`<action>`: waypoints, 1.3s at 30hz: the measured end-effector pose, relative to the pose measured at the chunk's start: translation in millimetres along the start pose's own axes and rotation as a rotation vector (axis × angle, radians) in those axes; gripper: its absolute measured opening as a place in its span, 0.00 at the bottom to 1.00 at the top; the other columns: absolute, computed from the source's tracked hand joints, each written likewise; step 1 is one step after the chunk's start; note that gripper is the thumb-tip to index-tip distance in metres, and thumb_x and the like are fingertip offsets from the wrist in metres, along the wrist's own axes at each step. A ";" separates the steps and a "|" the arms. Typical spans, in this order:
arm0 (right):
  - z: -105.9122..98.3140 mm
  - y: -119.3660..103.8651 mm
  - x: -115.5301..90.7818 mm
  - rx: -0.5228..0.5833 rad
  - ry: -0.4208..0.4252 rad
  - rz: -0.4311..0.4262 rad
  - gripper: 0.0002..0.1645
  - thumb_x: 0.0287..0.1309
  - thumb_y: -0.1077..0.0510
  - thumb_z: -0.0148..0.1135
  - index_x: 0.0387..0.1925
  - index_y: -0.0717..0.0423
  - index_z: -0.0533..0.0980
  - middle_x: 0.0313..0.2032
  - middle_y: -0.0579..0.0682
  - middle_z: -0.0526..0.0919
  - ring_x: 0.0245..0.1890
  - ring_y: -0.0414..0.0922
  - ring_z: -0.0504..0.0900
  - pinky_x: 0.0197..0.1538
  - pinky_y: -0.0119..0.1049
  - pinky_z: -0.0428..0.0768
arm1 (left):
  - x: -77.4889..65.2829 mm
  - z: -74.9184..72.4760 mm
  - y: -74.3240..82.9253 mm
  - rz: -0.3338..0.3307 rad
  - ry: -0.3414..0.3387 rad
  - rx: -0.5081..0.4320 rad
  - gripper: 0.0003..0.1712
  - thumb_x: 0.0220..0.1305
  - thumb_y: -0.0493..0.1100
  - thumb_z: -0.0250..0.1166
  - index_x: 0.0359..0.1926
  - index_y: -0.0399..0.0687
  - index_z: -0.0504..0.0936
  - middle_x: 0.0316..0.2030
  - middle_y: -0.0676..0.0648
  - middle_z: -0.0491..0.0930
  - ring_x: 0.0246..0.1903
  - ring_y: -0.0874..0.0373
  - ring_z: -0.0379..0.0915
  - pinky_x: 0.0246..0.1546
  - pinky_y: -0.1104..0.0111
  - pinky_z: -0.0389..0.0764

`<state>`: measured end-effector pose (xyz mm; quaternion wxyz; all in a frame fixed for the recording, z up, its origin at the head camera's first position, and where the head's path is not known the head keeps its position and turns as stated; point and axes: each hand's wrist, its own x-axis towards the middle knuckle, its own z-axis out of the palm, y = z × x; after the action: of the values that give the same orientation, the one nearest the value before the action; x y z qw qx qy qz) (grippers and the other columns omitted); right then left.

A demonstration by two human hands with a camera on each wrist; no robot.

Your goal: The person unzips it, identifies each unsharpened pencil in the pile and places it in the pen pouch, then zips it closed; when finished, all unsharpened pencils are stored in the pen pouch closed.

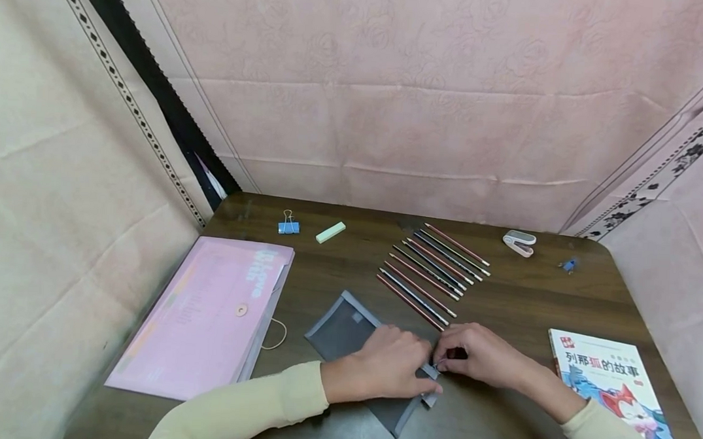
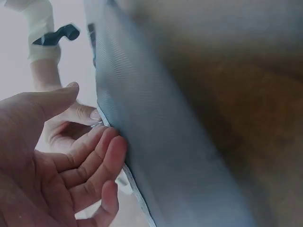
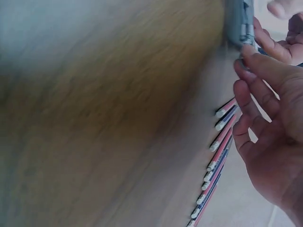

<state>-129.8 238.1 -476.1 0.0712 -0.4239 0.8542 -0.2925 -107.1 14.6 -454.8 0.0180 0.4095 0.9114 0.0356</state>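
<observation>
A grey mesh zipper pouch (image 1: 336, 332) lies slanted on the table in front of me. My left hand (image 1: 380, 363) rests across it; the left wrist view shows its fingers extended with their tips against the pouch's edge and the thumb held apart. At the pouch's right end, my right hand (image 1: 483, 356) pinches the zipper end between thumb and index finger. Its other fingers are loosely bent in the right wrist view. Just beyond the hands, several pencils (image 1: 409, 302) lie side by side in a slanted row, eraser ends toward the right.
On the left lies a pink folder (image 1: 200, 318) with a button and string. A blue binder clip (image 1: 289, 228) and a pale green eraser (image 1: 330, 232) sit at the back. Rightward are a white stapler (image 1: 519, 242), a small blue object (image 1: 569, 265) and a picture book (image 1: 607, 371).
</observation>
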 end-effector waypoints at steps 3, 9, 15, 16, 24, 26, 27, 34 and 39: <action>-1.0 -4.2 3.2 0.120 0.038 -0.003 0.07 0.56 0.55 0.68 0.33 0.36 0.81 0.31 0.33 0.81 0.31 0.30 0.77 0.33 0.28 0.80 | -4.9 -9.5 -0.8 -0.069 0.079 0.048 0.32 0.50 0.82 0.52 0.18 0.62 0.68 0.10 0.60 0.63 0.10 0.64 0.58 0.10 0.70 0.57; -2.2 -12.0 13.8 0.264 0.088 -0.010 0.06 0.56 0.57 0.67 0.34 0.40 0.82 0.31 0.38 0.83 0.30 0.33 0.79 0.33 0.29 0.80 | -16.6 -25.7 -0.6 -0.158 0.079 0.059 0.29 0.54 0.77 0.55 0.22 0.60 0.76 0.11 0.58 0.66 0.10 0.62 0.60 0.08 0.70 0.58; -4.1 -19.7 26.0 0.342 0.068 0.012 0.03 0.58 0.55 0.66 0.34 0.42 0.83 0.31 0.39 0.84 0.32 0.34 0.80 0.36 0.30 0.81 | -25.5 -36.3 -4.6 -0.215 0.088 0.002 0.30 0.55 0.74 0.58 0.12 0.59 0.69 0.08 0.58 0.64 0.10 0.62 0.61 0.08 0.70 0.59; -4.1 -20.7 27.6 0.352 0.064 0.011 0.03 0.58 0.54 0.66 0.34 0.42 0.83 0.31 0.39 0.84 0.32 0.34 0.80 0.36 0.31 0.81 | -26.7 -37.4 -5.2 -0.223 0.096 0.002 0.31 0.55 0.75 0.58 0.12 0.60 0.68 0.08 0.58 0.64 0.09 0.62 0.61 0.08 0.70 0.60; -5.6 -27.7 41.8 0.421 0.037 0.009 0.04 0.61 0.52 0.63 0.36 0.41 0.83 0.32 0.39 0.84 0.33 0.36 0.81 0.38 0.31 0.81 | -39.1 -40.8 -7.7 -0.215 0.209 0.003 0.24 0.57 0.67 0.63 0.17 0.58 0.73 0.10 0.59 0.68 0.12 0.63 0.66 0.09 0.70 0.61; -6.3 -27.9 46.3 0.423 0.043 0.001 0.05 0.61 0.52 0.63 0.36 0.41 0.83 0.32 0.39 0.85 0.33 0.36 0.81 0.38 0.31 0.81 | -41.7 -40.9 -7.0 -0.209 0.241 -0.002 0.21 0.58 0.63 0.64 0.19 0.58 0.74 0.10 0.59 0.69 0.12 0.63 0.67 0.09 0.70 0.61; -6.6 -27.9 48.8 0.421 0.047 -0.010 0.05 0.61 0.52 0.63 0.37 0.41 0.83 0.32 0.39 0.84 0.33 0.37 0.81 0.38 0.32 0.81 | -42.8 -40.9 -6.6 -0.208 0.257 0.005 0.20 0.59 0.61 0.64 0.19 0.57 0.75 0.11 0.58 0.70 0.12 0.62 0.68 0.09 0.70 0.61; -8.4 -27.4 65.0 0.358 0.051 -0.015 0.03 0.59 0.50 0.64 0.34 0.38 0.83 0.31 0.37 0.85 0.31 0.35 0.80 0.34 0.30 0.80 | -46.4 -40.4 -6.3 -0.220 0.344 0.074 0.17 0.58 0.54 0.66 0.18 0.55 0.74 0.11 0.57 0.72 0.11 0.62 0.69 0.07 0.70 0.62; -6.6 -26.2 73.7 0.303 0.060 -0.002 0.02 0.59 0.48 0.65 0.32 0.35 0.83 0.31 0.34 0.84 0.30 0.33 0.79 0.32 0.31 0.79 | -47.2 -38.3 -10.0 -0.225 0.379 0.105 0.15 0.55 0.52 0.67 0.18 0.54 0.74 0.12 0.57 0.74 0.12 0.62 0.71 0.08 0.70 0.65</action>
<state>-160.8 172.3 -446.7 0.1083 -0.4000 0.8018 -0.4306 -85.5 -29.3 -417.2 -0.1710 0.2916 0.9391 0.0622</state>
